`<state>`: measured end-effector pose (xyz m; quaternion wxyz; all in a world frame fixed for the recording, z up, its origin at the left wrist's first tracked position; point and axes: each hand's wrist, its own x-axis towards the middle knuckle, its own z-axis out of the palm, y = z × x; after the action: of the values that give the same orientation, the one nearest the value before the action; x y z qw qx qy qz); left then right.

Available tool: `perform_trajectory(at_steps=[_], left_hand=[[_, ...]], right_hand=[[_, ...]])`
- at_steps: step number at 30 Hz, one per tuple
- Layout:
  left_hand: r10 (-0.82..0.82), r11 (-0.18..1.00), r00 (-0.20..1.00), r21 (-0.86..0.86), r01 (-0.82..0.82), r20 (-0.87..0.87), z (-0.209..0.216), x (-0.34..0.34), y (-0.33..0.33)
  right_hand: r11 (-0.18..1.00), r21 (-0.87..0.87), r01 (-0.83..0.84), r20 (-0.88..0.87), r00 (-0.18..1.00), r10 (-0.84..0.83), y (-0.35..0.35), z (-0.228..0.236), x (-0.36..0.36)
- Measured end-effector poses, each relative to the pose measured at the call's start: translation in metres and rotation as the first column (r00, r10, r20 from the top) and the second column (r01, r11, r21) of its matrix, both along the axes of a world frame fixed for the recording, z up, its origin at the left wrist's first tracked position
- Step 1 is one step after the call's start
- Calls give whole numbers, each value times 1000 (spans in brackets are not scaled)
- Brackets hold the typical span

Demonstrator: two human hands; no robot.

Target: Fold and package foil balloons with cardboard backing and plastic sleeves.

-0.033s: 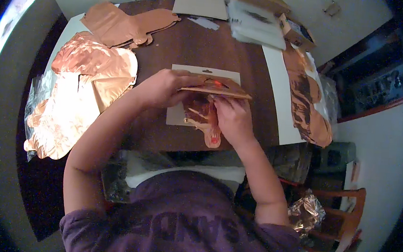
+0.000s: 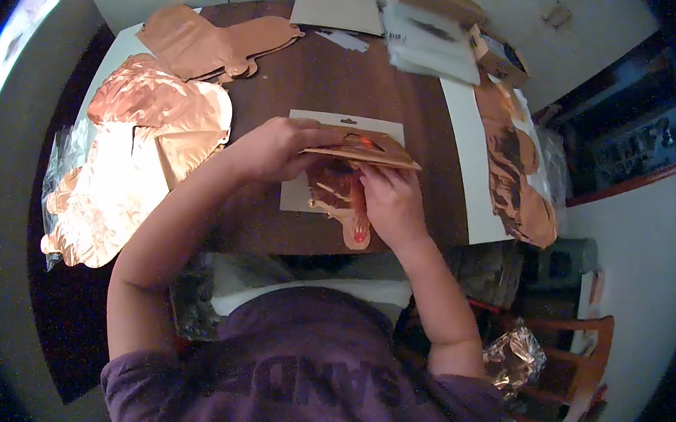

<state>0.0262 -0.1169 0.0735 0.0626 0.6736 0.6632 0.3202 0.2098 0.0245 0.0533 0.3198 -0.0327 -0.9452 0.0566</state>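
Note:
A shiny copper-coloured foil balloon [image 2: 351, 143], flat and folded over, is held between my hands above the middle of the table. My left hand [image 2: 278, 149] is closed on the left end of its upper fold, with the thumb hidden. Just below the fold's right part, my right hand [image 2: 392, 199] pinches the foil, fingertips partly out of sight. From under the fold a narrow rounded tail [image 2: 357, 234] of the foil hangs toward me, with a reddish spot near its tip. Beneath it all lies a white card [image 2: 294, 199] with a hanging slot at its far edge.
Flat copper foil balloons [image 2: 131, 171] cover the table's left side, with more foil pieces [image 2: 212, 41] behind them. Another stack [image 2: 516, 161] lies on the right. At the back are a pale board [image 2: 338, 10], clear plastic packs [image 2: 430, 44] and a small cardboard box [image 2: 499, 55]. A wooden chair [image 2: 580, 357] stands right.
Almost nothing differs. My right fingers have shifted very slightly at the fold; both hands keep their hold on the foil balloon.

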Motion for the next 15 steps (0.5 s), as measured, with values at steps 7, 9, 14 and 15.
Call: perform_trajectory(at_steps=[7,9,14,15], left_hand=[[-45,996,997,79,40,65,6,1,-7],[-60,996,994,77,53,92,8,1,-4],[-70,997,992,43,66,102,13,3,-4],[-73,997,992,42,69,101,12,4,-3]], right_hand=[[963,-228,-145,442,866,234,3,4,52],[962,-228,-152,449,860,242,0,5,59],[969,-153,-194,393,888,240,-7,-6,68],[970,-154,-191,392,889,237,-8,-6,69]])
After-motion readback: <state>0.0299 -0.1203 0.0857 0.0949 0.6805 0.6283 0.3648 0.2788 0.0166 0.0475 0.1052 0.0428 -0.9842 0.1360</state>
